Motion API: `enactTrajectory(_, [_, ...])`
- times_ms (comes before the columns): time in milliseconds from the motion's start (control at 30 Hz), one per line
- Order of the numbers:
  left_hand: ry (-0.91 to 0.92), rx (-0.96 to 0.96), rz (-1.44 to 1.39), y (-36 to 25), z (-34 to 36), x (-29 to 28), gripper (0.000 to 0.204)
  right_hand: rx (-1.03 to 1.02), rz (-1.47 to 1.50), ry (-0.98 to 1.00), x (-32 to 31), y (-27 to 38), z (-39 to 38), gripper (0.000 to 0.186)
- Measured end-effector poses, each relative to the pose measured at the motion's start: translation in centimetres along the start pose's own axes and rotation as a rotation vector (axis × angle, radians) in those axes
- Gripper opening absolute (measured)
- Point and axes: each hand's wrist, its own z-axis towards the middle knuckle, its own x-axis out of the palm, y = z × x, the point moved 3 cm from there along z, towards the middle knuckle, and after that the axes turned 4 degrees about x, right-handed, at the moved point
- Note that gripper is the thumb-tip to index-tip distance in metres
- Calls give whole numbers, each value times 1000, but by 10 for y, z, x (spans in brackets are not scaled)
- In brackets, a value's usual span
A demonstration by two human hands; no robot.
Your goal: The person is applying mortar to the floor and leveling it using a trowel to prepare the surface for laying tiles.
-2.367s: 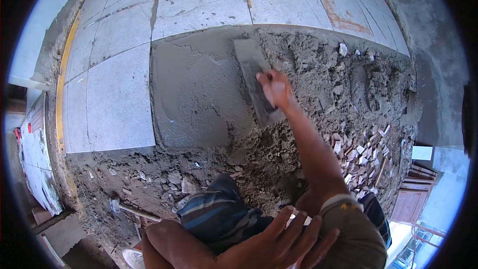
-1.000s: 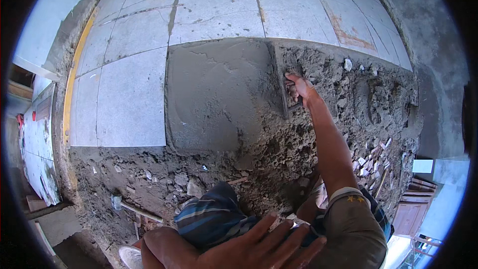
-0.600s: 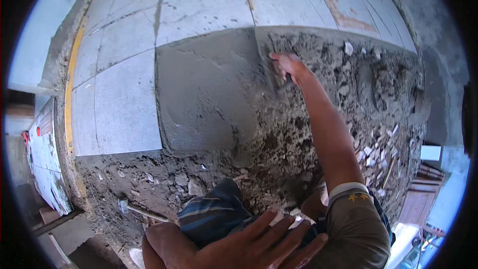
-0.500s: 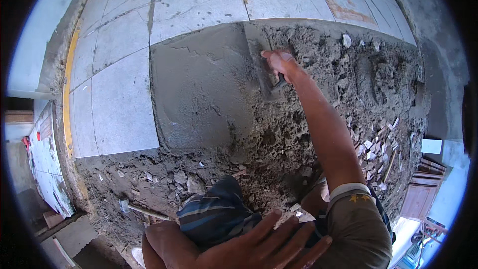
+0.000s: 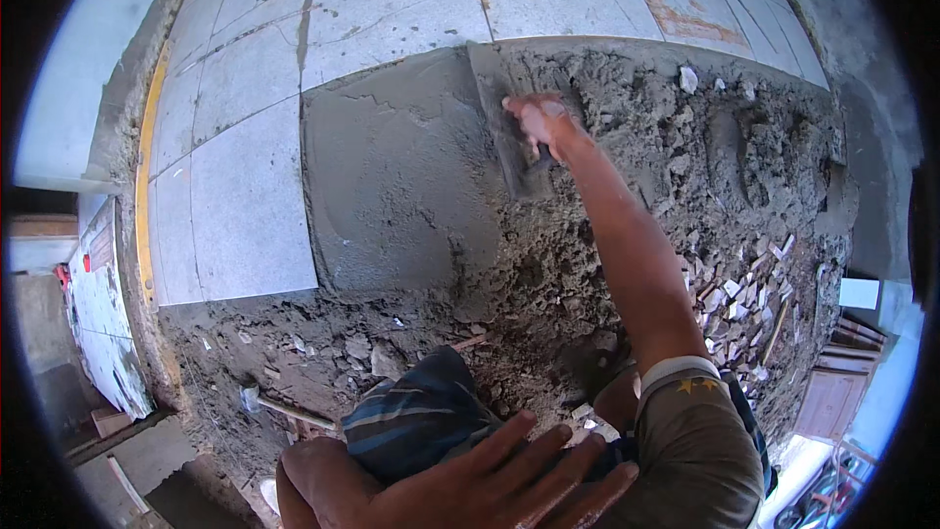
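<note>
My right hand (image 5: 539,125) is closed on the handle of a flat rectangular trowel (image 5: 490,88), whose blade lies along the right side of a smooth grey mortar patch (image 5: 392,186). Right of the blade is rough, lumpy mortar (image 5: 656,118). A large pale tile (image 5: 245,211) borders the patch on the left, and more tiles run along its far side. My left hand (image 5: 529,480) is at the lower edge by my knee, its fingers spread, holding nothing that shows.
A yellow straightedge (image 5: 147,245) runs along the left edge of the tiles. A long-handled hammer (image 5: 299,411) lies in the rubble at lower left. Broken white chips (image 5: 734,299) are heaped at the right. A reddish wooden panel (image 5: 827,402) stands at the far right.
My right hand and the trowel shifted right, then came back left and farther from me, to the patch's upper right edge. My left hand has stayed low with fingers spread.
</note>
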Motion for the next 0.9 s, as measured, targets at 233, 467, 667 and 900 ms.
enactTrajectory(233, [24,-55,33,-9,-5,1,66,-4,6,5,5,4,2,49])
enactTrajectory(467, [-12,-68,11,-32,-18,2,61,1,-72,22,-13,-43,-44,45])
enactTrajectory(667, [-57,-16,91,-39,-10,6,59,-12,102,47,1,-105,-90,46])
enactTrajectory(900, [74,66,229,-46,-8,11,57,-23,70,-35,13,-135,-151,38])
